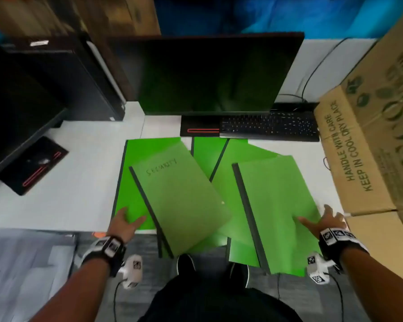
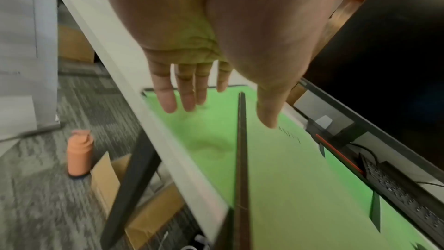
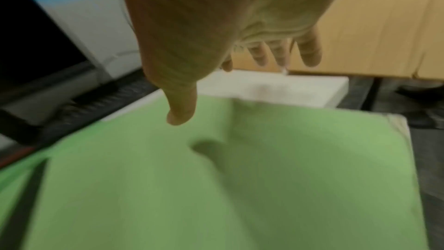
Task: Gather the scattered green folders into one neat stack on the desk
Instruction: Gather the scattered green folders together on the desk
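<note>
Several green folders with dark spines lie fanned out and overlapping on the white desk [image 1: 63, 196]. A folder with handwriting [image 1: 182, 201] slants across the middle, over a brighter left folder [image 1: 132, 170]. Another large folder [image 1: 279, 205] lies at the right, hanging over the desk's front edge. My left hand [image 1: 123, 223] hovers open over the left folder's near corner, fingers spread [image 2: 190, 100]. Over the right folder's right edge my right hand [image 1: 323, 223] is open too, thumb [image 3: 180, 109] above the green surface [image 3: 240, 187]. Neither hand holds anything.
A dark monitor [image 1: 209, 73] and a black keyboard [image 1: 268, 126] stand behind the folders. A big cardboard box [image 1: 377, 140] crowds the right side. Another monitor stand [image 1: 33, 166] sits at the left. Below the desk are a bottle [image 2: 80, 153] and boxes on the carpet.
</note>
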